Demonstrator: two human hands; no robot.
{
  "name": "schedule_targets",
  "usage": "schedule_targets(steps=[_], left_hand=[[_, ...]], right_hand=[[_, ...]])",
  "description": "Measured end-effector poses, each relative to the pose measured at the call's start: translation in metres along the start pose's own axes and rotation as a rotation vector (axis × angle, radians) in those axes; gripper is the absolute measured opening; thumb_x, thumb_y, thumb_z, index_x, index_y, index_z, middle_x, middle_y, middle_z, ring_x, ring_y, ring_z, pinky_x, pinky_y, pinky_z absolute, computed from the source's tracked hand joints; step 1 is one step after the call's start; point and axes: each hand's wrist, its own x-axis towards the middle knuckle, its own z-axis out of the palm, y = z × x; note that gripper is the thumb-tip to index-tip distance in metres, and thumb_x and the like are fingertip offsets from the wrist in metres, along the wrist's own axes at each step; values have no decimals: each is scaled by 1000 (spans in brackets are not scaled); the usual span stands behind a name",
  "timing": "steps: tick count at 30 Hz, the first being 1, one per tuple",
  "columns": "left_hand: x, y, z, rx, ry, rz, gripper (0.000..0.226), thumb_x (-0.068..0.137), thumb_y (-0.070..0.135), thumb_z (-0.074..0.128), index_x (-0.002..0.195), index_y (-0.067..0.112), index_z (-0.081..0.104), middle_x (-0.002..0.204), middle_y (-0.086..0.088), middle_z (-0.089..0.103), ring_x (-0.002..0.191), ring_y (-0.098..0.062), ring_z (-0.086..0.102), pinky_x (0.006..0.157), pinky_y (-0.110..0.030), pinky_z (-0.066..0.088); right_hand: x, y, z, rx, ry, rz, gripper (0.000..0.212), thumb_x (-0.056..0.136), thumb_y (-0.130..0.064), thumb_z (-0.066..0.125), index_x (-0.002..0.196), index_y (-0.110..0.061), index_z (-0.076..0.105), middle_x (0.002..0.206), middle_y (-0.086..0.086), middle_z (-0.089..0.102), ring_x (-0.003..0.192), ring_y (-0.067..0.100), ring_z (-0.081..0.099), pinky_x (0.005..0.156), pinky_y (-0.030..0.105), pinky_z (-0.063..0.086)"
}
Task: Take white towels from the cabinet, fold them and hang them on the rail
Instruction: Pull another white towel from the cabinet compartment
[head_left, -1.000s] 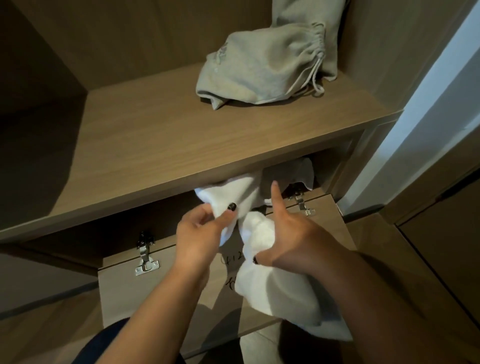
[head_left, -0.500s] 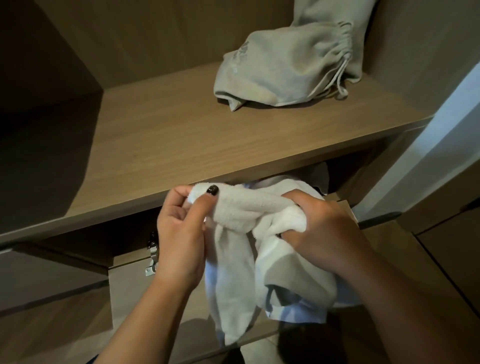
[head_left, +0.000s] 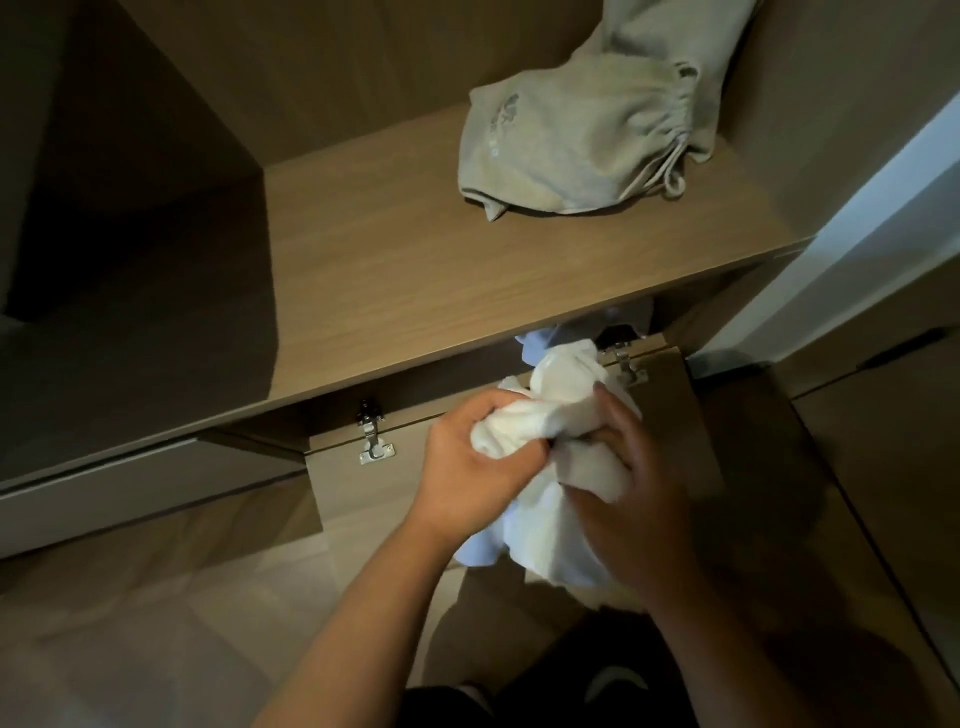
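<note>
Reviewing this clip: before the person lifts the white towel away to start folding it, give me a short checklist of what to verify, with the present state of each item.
1. Left hand grips the white towel: ok, fingers curled round a bunched part.
2. Right hand grips the towel: ok, fingers closed over the bundle.
3. Towel fully out of the lower compartment: not ok, cloth still runs up under the shelf edge.
4. Towel clear of the right hinge on the open flap door: cannot tell, cloth lies right beside it.
5. Towel spread flat for folding: not ok, it is crumpled.
6. Grey garment on the shelf out of the way: ok, it lies apart, further back.
</note>
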Motion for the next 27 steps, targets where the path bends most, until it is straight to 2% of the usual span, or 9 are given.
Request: schedule_targets(steps=[3, 5, 7, 10, 15, 19, 23, 25, 27], left_hand=[[-16, 48, -17, -57, 101, -65, 22, 62, 24, 77, 79, 17, 65, 72, 11, 67, 67, -5, 61, 61, -20, 49], [-28, 90, -29, -113, 157, -110, 17, 71, 7, 78, 81, 8, 65, 69, 8, 65, 63, -3, 60, 57, -18, 48], [-41, 135, -41, -179, 163, -148, 16, 76, -4, 75, 84, 4, 64, 69, 5, 65, 61, -4, 60, 56, -17, 49], [-59, 204, -61, -205, 133, -135, 17, 68, 9, 73, 84, 8, 66, 70, 6, 66, 65, -7, 62, 58, -19, 50], [-72, 317, -110, -193, 82, -52, 21, 67, 14, 69, 88, 15, 69, 77, 9, 69, 72, -7, 64, 62, -19, 52], [-75, 396, -147, -146, 25, 39, 23, 77, 6, 74, 98, 16, 70, 84, 14, 70, 79, -2, 65, 66, -15, 51], [-81, 456, -178, -119, -15, 148, 29, 69, 13, 67, 96, 23, 71, 88, 15, 71, 84, -1, 64, 69, -14, 48], [-86, 479, -194, -106, -44, 196, 30, 68, 13, 65, 95, 27, 71, 89, 16, 71, 85, 0, 63, 70, -14, 48], [-91, 499, -209, -131, -69, 226, 32, 68, 14, 64, 96, 27, 71, 92, 13, 71, 88, -3, 64, 71, -16, 49]], right_hand=[[-15, -36, -27, 6, 76, 177, 85, 75, -8, 81, 146, -23, 38, 125, -23, 49, 115, -9, 41, 92, 3, 31], [-16, -65, -54, 33, 73, 329, 93, 74, -15, 82, 151, -28, 31, 117, -31, 49, 117, -1, 43, 96, 19, 37], [-16, -95, -85, 22, 52, 387, 100, 72, -20, 82, 152, -33, 24, 125, -20, 56, 124, 9, 48, 99, 33, 44], [-18, -148, -128, -65, 9, 360, 103, 72, -18, 80, 152, -37, 19, 138, -5, 51, 127, 16, 48, 101, 43, 46], [-25, -238, -184, -270, -117, 238, 104, 79, -16, 77, 155, -30, 7, 155, 0, 34, 136, 20, 41, 102, 30, 40], [-27, -303, -220, -410, -130, 133, 102, 83, -18, 73, 155, -34, 1, 155, 0, 35, 111, 18, 58, 73, 18, 43], [-17, -367, -246, -467, -54, 67, 100, 82, -15, 70, 155, -31, 4, 146, 1, 46, 112, 27, 59, 76, 26, 43], [-12, -393, -255, -483, 38, -106, 93, 80, -18, 67, 156, -24, 13, 129, 6, 60, 91, 28, 63, 75, 26, 47], [-11, -420, -263, -482, 5, -130, 97, 80, -18, 66, 156, -32, 6, 129, 0, 57, 94, 27, 62, 81, 30, 50]])
